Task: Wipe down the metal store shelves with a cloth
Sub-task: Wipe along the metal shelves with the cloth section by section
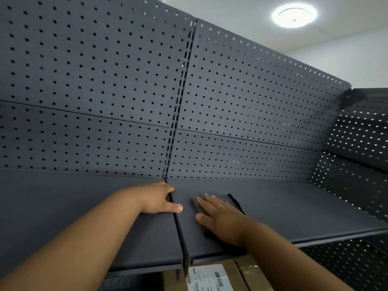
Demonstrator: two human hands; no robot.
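A right hand (220,214) presses flat, fingers straight, on a folded dark grey cloth (227,198) lying under its palm on the dark grey metal shelf (294,206). Just left of it, across the shelf seam, the left hand (158,199) rests relaxed, grasping nothing. A labelled brown cardboard box (210,278) sits below.

Round ceiling light (294,15), white wall (346,59)

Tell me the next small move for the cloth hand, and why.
Probably slide the right hand and its dark cloth rightward along the shelf: the hand presses flat on the cloth beside the seam, most of that panel stretches to its right, and the left hand rests at the seam.
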